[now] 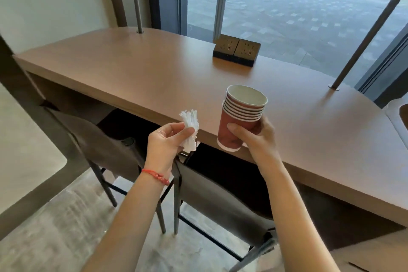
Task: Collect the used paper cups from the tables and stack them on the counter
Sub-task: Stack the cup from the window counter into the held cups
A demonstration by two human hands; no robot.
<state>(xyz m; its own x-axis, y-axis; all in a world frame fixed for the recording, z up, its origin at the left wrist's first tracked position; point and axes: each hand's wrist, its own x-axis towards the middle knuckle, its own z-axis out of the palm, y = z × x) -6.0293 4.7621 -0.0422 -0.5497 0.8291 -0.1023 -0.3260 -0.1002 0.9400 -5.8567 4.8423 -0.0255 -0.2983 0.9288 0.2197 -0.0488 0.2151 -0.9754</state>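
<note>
- Paper cups (241, 115), nested in one red stack, are gripped by the right hand (258, 137) above the near table (136, 73) edge.
- A crumpled white napkin (189, 128) is pinched in the left hand (165, 141).
- The stack should be kept upright and held low, probably, while carried to the counter.

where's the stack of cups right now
In the head view the stack of red paper cups is held in the right hand, just above the wooden counter's near edge, right of the white tissue.
</note>
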